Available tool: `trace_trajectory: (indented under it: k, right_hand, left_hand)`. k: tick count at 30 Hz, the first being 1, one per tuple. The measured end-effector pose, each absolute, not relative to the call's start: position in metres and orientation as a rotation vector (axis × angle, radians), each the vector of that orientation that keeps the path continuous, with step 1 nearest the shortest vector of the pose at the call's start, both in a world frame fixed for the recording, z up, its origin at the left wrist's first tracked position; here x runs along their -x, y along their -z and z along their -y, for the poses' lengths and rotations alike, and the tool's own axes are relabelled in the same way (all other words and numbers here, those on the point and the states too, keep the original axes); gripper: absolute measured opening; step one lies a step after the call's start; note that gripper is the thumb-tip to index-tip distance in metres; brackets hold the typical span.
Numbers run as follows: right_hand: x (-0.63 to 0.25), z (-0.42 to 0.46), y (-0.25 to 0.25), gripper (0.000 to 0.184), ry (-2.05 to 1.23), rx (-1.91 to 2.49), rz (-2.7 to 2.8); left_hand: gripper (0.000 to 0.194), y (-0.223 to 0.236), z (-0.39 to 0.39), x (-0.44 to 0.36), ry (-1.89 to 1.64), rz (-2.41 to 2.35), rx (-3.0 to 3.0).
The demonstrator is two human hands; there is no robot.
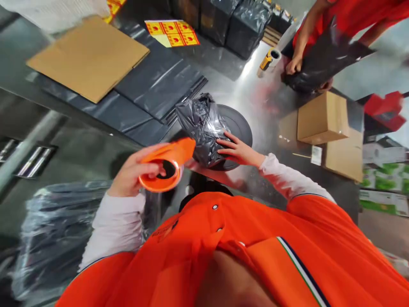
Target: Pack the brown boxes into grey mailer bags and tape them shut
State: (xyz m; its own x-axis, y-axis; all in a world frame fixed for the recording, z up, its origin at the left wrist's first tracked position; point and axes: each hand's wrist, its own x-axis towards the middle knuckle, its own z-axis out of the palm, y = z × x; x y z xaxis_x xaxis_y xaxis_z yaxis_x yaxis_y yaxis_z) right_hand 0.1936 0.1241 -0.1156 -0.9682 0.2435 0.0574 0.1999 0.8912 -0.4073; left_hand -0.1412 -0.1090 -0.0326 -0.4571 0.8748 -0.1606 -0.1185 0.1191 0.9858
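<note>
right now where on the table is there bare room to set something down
The metal table is bare between the round black stand and the cardboard box, and up toward the white roll. It is crowded at left, with black bags under flat cardboard, and along the far side, with wrapped black packages.

Under the right fingers (227, 144) lay a bundle (200, 123), resting on a round base (241, 123) on the table (258, 136). Left of the bundle, the left fingers (152, 169) went through a tape dispenser (171, 179). Ahead and left of them, a cardboard sheet (89, 55) lay on bags (162, 81). Right of the right fingers stood a box (313, 119); ahead, a tape roll (275, 54).
</note>
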Motion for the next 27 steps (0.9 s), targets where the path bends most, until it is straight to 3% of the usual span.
trace_trajectory:
  k: [6, 10, 13, 16, 20, 27]
  right_hand:
    - [-0.171, -0.089, 0.093, 0.046, -0.52, 0.606, 3.002]
    - [-0.13, -0.12, 0.043, 0.03, -0.48, 0.704, 2.914]
    - [-0.093, -0.192, 0.021, 0.052, -0.447, 0.864, 2.656]
    - [-0.067, -0.254, 0.038, 0.078, -0.524, 0.837, 2.635]
    - [-0.067, -0.273, 0.094, 0.044, -0.61, 0.763, 2.643]
    - [-0.081, -0.268, 0.136, 0.028, -0.581, 0.995, 2.282]
  left_hand:
    - [0.079, 0.004, 0.065, 0.12, -1.711, -1.754, -0.65]
    - [0.084, -0.007, 0.042, 0.116, -1.792, -1.914, -0.873]
    - [0.085, -0.014, 0.034, 0.11, -1.801, -1.954, -0.908]
    - [0.085, -0.012, 0.033, 0.104, -1.834, -1.999, -0.874]
    - [0.079, -0.005, 0.04, 0.106, -1.792, -2.091, -0.781]
    - [0.074, 0.031, -0.003, 0.14, -1.868, -1.914, -0.744]
